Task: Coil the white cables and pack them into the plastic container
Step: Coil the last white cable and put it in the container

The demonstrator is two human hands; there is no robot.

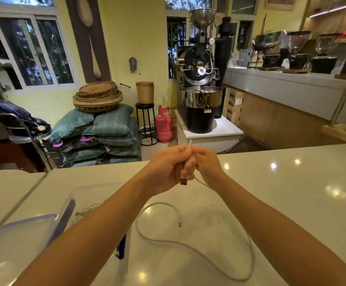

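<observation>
Nearest, at the bench's (291,193) left near corner, lies the clear lid (17,240) with purple clips, and just beyond it the plastic container (98,195) stands open, partly hidden by the left forearm; something pale seems to lie inside, though I cannot tell what. It sits close on the left, likely so a finished coil can be dropped in without a reach.

Toward the middle of the bench the white cable (188,244) sprawls in one big loose loop, its small plug (180,224) resting free on the surface inside the loop. Nothing is coiled yet, by the look of it.

Farther out, above the bench's far edge, both hands meet. The left hand (168,170) is closed around the cable's upper run, its fingers (189,168) curled over it, with the USB plug (183,181) hanging below the palm. The right hand (206,164) pinches the same strand just beside it, a short white stub poking up between them. Held this way, one hand probably anchors the end while the other feeds slack for the first turn.

Beyond stand a coffee roaster (201,75), stacked sacks and a pink gas cylinder (164,124).
</observation>
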